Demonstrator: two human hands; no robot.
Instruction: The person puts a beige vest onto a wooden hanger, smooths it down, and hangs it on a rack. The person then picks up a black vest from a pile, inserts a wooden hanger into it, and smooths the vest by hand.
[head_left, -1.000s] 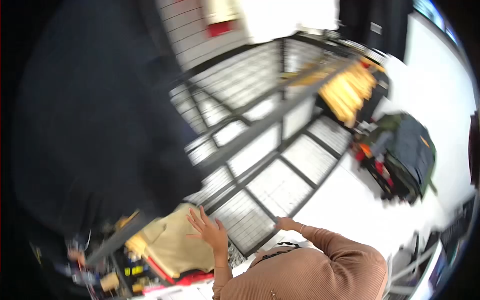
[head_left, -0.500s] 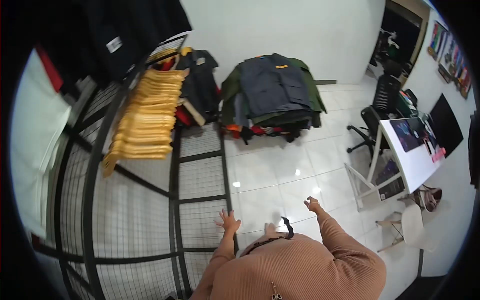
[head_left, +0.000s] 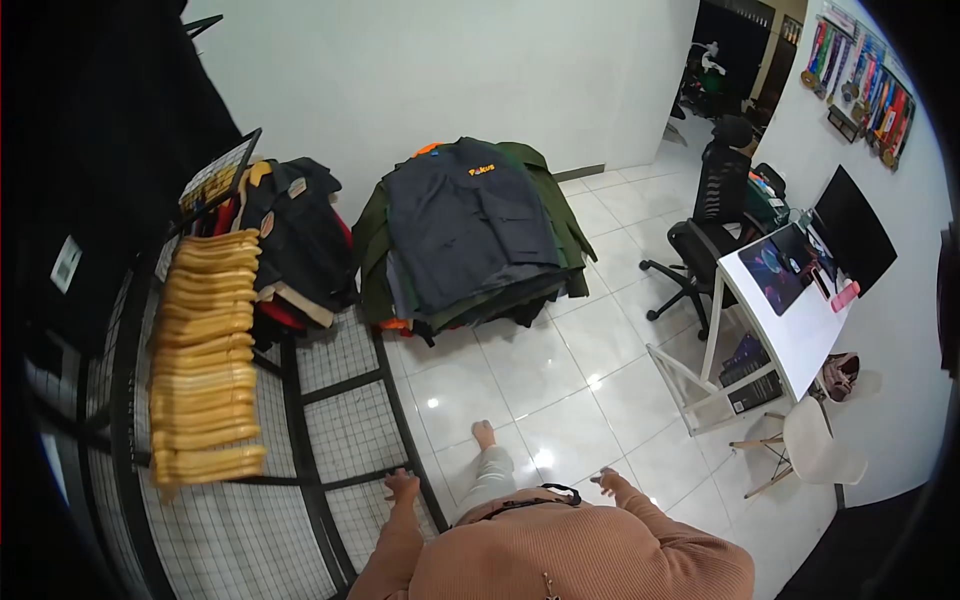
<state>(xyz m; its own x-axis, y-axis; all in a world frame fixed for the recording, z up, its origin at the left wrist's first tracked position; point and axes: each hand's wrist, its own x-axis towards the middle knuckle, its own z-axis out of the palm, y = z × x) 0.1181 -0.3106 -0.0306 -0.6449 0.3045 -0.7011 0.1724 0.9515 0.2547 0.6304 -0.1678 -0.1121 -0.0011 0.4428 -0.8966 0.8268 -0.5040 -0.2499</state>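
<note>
My left hand (head_left: 402,486) hangs beside the black metal rack, above its lower mesh shelf (head_left: 350,440), fingers apart and holding nothing. Out over the tiled floor, my right hand (head_left: 606,482) is loosely open with nothing visible in it. Ahead on the floor stands a large pile of jackets and vests (head_left: 470,225), topped by a dark grey vest with a yellow logo. A row of wooden hangers (head_left: 205,350) hangs on the rack to my left. Dark shirts (head_left: 300,230) hang just behind them.
On the right are a white desk (head_left: 800,345) with a monitor (head_left: 855,230), a black office chair (head_left: 700,235) and a white chair (head_left: 815,445). Medals (head_left: 860,90) hang on the wall. Black garments (head_left: 110,160) hang at upper left. My foot (head_left: 484,434) is on white tiles.
My view has turned and come closer to the garment pile, which now sits further left in view. One leg has stepped forward. Both hands have dropped lower in view, still holding nothing.
</note>
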